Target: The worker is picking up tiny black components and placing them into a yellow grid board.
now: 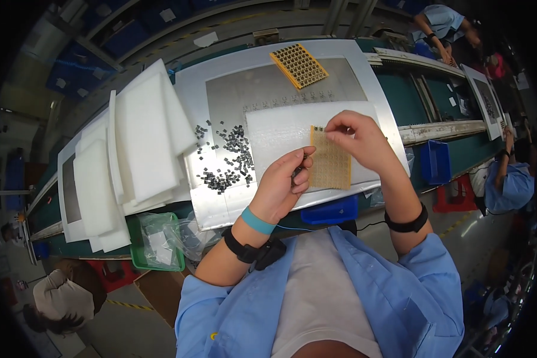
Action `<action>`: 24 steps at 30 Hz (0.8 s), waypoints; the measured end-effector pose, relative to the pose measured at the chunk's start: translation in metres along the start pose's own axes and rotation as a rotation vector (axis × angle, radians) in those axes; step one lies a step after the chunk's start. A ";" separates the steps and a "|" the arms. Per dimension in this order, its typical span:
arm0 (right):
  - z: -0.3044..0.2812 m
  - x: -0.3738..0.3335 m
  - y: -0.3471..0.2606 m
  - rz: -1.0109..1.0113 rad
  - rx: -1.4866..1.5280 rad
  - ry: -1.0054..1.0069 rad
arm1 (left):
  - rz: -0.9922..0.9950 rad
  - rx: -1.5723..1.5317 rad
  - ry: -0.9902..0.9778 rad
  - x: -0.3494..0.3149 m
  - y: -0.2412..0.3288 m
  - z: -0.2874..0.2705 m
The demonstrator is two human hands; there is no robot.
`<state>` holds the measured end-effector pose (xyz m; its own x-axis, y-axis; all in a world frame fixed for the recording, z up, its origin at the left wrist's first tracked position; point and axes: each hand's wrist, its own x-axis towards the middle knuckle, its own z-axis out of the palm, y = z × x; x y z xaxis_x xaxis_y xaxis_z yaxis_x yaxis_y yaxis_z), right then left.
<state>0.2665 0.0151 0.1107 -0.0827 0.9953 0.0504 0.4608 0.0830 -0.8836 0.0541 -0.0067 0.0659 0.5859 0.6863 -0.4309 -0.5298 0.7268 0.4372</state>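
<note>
A tan gridded panel (331,164) lies on a white foam sheet (274,132), with a few small dark pieces along its far edge. My right hand (364,140) is over that far edge, thumb and fingers pinched together; what sits between the tips is too small to make out. Beside the panel's left edge, my left hand (283,182) is curled around small black parts, partly visible between its fingers. Many loose black parts (237,149) are scattered left of the foam on a silver metal plate (221,206). A second panel (299,65), orange-edged and covered with rows of dark parts, rests farther back.
Thick white foam sheets (152,131) lean in a stack at the left. A green bin (138,244) with plastic bags hangs near the front edge. Blue bins (331,213) stand nearby. A thin blue cord runs from my left wristband (258,221). Co-workers sit at the right.
</note>
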 end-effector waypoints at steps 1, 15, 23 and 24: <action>0.002 -0.006 -0.008 -0.014 0.011 -0.005 | 0.009 0.005 -0.016 -0.002 0.001 0.002; 0.015 -0.047 -0.023 0.101 0.481 -0.144 | 0.068 0.103 -0.181 -0.015 0.002 0.030; 0.016 -0.039 -0.020 0.161 0.756 -0.069 | 0.091 0.053 -0.240 -0.008 0.010 0.034; 0.016 -0.040 -0.018 0.159 0.767 -0.016 | 0.069 0.001 -0.212 -0.008 0.009 0.034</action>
<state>0.2471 -0.0271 0.1171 -0.0818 0.9911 -0.1054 -0.2708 -0.1239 -0.9546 0.0658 -0.0063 0.1004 0.6638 0.7135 -0.2242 -0.5729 0.6779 0.4607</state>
